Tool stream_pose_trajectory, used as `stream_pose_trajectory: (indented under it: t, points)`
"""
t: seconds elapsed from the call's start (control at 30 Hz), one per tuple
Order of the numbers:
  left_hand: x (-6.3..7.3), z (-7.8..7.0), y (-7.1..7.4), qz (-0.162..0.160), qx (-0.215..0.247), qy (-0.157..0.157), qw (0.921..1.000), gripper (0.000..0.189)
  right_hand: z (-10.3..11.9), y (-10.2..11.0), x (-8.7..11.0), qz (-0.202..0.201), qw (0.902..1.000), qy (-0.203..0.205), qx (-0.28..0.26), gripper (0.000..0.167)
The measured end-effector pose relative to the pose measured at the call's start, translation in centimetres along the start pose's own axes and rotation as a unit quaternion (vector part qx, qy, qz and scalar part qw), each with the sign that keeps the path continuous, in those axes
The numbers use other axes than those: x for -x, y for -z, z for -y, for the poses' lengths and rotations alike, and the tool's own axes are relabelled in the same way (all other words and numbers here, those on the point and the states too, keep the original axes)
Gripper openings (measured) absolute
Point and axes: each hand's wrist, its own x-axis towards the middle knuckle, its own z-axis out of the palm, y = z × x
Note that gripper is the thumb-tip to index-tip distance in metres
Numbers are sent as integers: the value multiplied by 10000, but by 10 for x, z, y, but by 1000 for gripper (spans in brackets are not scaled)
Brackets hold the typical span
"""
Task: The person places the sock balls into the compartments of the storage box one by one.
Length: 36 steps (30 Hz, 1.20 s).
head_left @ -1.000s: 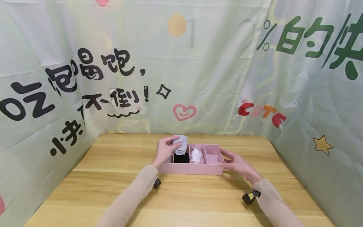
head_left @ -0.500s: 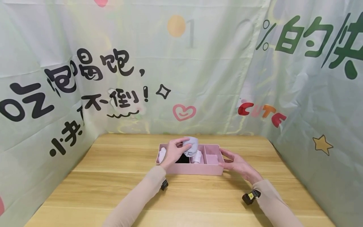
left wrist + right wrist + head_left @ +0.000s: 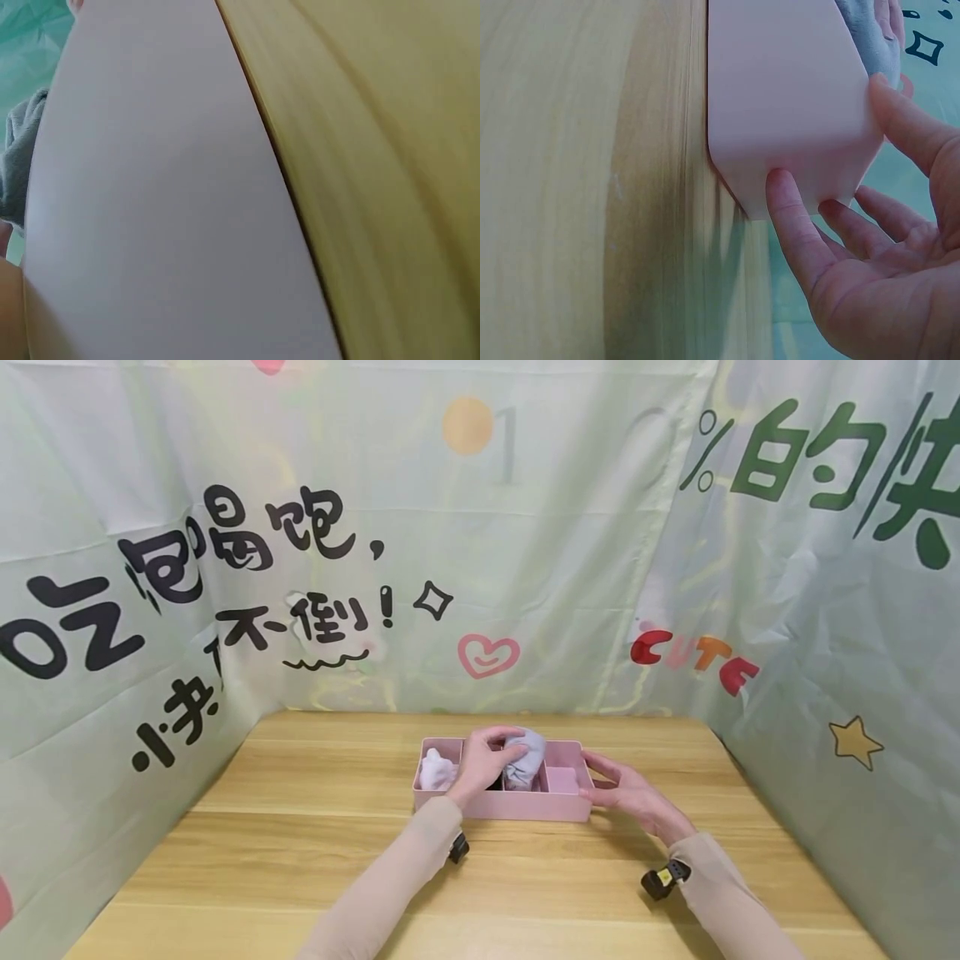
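Note:
In the head view my left hand [image 3: 486, 763] pinches a bundled grey-blue cloth [image 3: 527, 762] at the third compartment of a pink divided box [image 3: 502, 806]. The bundle covers most of the white rolled cloth seen there before. The same bundle [image 3: 22, 161] shows at the left edge of the left wrist view, beside the box wall [image 3: 165, 172]. My right hand [image 3: 633, 795] touches the box's right end with spread fingers; in the right wrist view its fingertips [image 3: 780, 180] rest against the end wall [image 3: 795, 90].
A white bundled cloth [image 3: 437, 772] lies in the leftmost compartment. Something black [image 3: 495, 782] shows behind my left wrist in the second. A pink block-like shape [image 3: 561, 780] is in the rightmost one. Printed curtains [image 3: 547, 568] surround the wooden table [image 3: 300, 860].
My left hand has carried the grey-blue cloth rightward, from above the second compartment to the third, and lowered it. The white bundle at left has come into view. The right hand has stayed put.

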Motion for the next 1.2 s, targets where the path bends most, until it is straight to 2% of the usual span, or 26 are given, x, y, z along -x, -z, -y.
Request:
stream_pose_trajectory:
  t: [0.17, 0.33, 0.6, 0.73, 0.97, 1.13, 1.2]
  points:
    - [-1, 0, -8, 108, -64, -70, 9999, 24, 0, -1, -3, -59, 9999, -73, 115, 84]
    - [2, -2, -17, -94, -153, -65, 9998, 23, -2, -2, -3, -26, 9999, -99, 77, 82]
    - [5, -6, -32, -51, -271, -123, 9995, 22, -1, -2, 1, -16, 10000, -18, 22, 82]
    - [2, -9, -42, -299, -609, 86, 9977, 18, 2, -2, 0, -17, 10000, -27, -89, 81]
    - [1, -13, -57, -725, -1249, 552, 9880, 15, 2, -3, -5, -24, 10000, -37, 24, 82]
    - [2, -15, -67, -844, -1449, 762, 9829, 13, 1, -3, -5, -18, 9999, -111, 52, 85]
    - [2, -15, -71, -811, -1440, 783, 9831, 13, 0, -2, -3, -53, 9999, -107, 87, 85]
